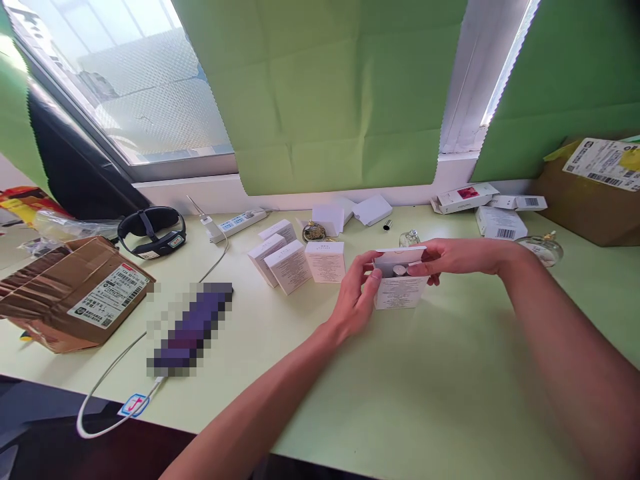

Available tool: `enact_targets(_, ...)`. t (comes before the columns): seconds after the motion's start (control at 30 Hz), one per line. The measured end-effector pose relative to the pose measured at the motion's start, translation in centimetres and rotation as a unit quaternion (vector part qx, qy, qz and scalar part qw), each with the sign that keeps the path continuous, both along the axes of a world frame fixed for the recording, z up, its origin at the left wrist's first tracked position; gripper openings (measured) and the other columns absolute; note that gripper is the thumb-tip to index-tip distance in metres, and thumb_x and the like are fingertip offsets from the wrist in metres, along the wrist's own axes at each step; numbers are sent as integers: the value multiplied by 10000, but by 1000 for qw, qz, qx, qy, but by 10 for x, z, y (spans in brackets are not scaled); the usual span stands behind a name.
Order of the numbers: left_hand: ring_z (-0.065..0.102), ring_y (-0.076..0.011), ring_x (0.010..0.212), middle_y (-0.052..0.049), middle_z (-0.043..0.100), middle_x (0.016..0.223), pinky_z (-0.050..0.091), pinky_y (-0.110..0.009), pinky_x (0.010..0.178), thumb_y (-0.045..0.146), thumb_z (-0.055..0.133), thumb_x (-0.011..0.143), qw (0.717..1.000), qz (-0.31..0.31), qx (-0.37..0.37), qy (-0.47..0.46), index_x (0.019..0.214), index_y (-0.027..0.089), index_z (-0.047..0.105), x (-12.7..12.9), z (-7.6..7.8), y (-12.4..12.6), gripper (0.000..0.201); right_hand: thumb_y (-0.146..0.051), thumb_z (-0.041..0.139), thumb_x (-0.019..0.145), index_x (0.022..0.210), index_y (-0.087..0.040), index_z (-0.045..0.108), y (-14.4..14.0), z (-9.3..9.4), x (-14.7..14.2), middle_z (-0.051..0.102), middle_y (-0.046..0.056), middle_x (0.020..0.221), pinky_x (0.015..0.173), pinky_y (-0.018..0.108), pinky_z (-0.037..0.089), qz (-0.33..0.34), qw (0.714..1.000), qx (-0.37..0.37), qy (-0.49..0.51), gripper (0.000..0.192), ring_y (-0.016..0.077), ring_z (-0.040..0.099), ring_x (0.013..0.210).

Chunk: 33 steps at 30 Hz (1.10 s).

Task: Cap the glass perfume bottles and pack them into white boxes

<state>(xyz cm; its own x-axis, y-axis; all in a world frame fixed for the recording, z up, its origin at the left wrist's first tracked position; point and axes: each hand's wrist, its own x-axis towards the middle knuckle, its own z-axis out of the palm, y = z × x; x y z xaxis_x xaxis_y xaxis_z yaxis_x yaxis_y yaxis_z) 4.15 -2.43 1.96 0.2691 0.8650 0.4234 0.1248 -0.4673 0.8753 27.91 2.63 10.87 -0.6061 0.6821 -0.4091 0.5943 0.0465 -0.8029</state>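
Note:
A small white printed box [400,293] stands upright on the table with its top open and its flap raised at the back. Inside the opening shows the round, pale top of something, perhaps a bottle cap [399,270]. My left hand [357,293] grips the box's left side, thumb on the front edge. My right hand [440,259] is closed at the right side and raised flap, its fingertips over the opening. Just behind the box is a clear glass bottle [409,238]. Several similar white boxes [289,267] stand to the left, near a dark round ornate bottle [314,232].
A small dark cap [387,225] lies behind the bottles. Round glass bottle [543,249] and white cartons [500,222] sit right, beside a large cardboard box [590,193]. Left are a torn cardboard parcel [75,293], headset [153,233], power strip [237,225] and blurred phone-like object [193,330] with cable.

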Motion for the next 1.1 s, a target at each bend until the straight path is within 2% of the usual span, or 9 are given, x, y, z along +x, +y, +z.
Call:
enact_targets(0.1,568,-203,1098,-61,591,1201,469,-359,937,437,406,1023,998,-29,-37,-38,1325,299,459,0,3,1,337,-581,781,699,918,-271,722,1,-1,-1,661,23,948,779,334,474,-4,1000,8,1,385,206,569,806)
enact_targets(0.23,567,-186,1094,-53,543,1216,465,-336,933,378,487,994,988,-83,-94,-88,1369,321,378,3,10,0,395,-606,700,793,990,-273,699,-2,4,5,610,11,890,794,336,457,-18,997,59,45,387,183,553,781)
enact_targets(0.33,539,-180,1101,-29,552,1155,437,-317,940,320,476,986,983,-92,-130,-92,1281,296,437,5,17,-2,299,-633,656,818,1021,-268,693,-5,9,5,603,19,888,768,337,458,-20,996,62,61,420,181,551,767)
enact_targets(0.4,529,-174,1063,-14,561,1125,425,-303,919,300,459,980,982,-85,-144,-85,1178,273,486,5,20,-4,202,-625,690,791,1017,-264,695,-7,11,2,603,19,883,751,332,457,-17,997,51,56,425,181,555,760)
enact_targets(0.6,539,-178,978,-23,577,1113,428,-281,828,291,457,957,994,-39,-96,-46,1002,237,573,4,17,-5,135,-516,792,717,965,-273,685,-4,7,-1,604,7,874,739,325,467,9,1000,2,24,364,186,563,751)
enact_targets(0.77,532,-172,928,-33,576,1020,432,-275,801,362,498,960,992,-45,-95,-75,952,222,570,5,14,-1,157,-538,794,695,976,-284,696,-4,6,0,618,11,914,738,321,467,6,1000,18,9,391,184,546,741)
enact_targets(0.87,508,-150,888,0,536,930,421,-259,784,307,531,934,984,-56,-124,-119,974,240,492,7,15,0,86,-583,761,723,1073,-307,698,-5,10,2,621,18,901,761,328,453,-2,998,57,-11,450,193,534,757)
enact_targets(1.0,512,-112,863,49,515,912,411,-242,810,190,551,879,962,-74,-177,-194,1021,284,369,8,16,1,249,-650,654,803,1231,-353,668,-10,19,1,622,5,808,758,322,434,-52,992,112,-10,520,181,529,735)
enact_targets(1.1,535,-118,913,43,553,980,415,-258,850,187,536,883,959,-89,-194,-189,1113,307,393,7,15,3,296,-658,645,807,1222,-330,694,-12,22,-3,646,9,796,721,312,438,-55,992,117,-2,531,175,551,723)
